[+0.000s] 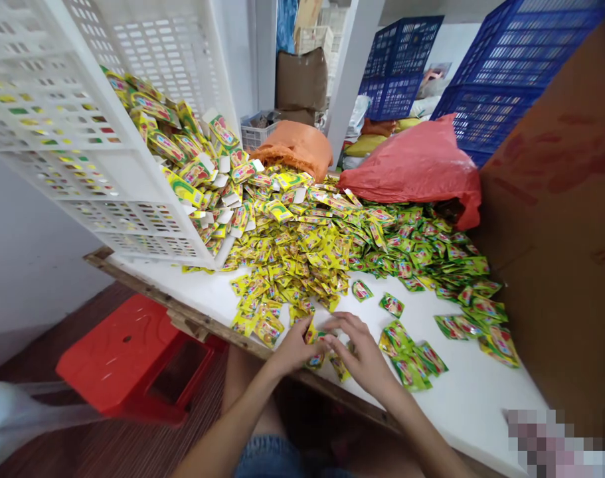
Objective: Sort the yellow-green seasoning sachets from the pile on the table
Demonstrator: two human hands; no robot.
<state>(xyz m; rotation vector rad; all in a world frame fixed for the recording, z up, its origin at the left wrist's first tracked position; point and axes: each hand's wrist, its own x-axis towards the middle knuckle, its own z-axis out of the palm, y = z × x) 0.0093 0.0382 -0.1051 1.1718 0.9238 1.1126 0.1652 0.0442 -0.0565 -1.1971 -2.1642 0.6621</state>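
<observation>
At the table's front edge my left hand (293,346) is curled around small yellow printed packets (311,334), its thumb and index finger against them. My right hand (358,348) is just beside it, fingers bent and apart, thumb tip close to the left thumb. Beneath the hands lie more packets (339,367), partly hidden by the fingers. A heap of yellow packets (287,265) spreads right in front of the hands. Several green packets (406,358) lie to the right of my right hand.
A white crate (182,232) lies tipped at left, spilling small printed boxes (197,169). Behind the heap are an orange sack (297,147) and a red bag (416,162) beside green packets (422,249). A cardboard wall (556,232) bounds the right; a red stool (117,352) stands below left.
</observation>
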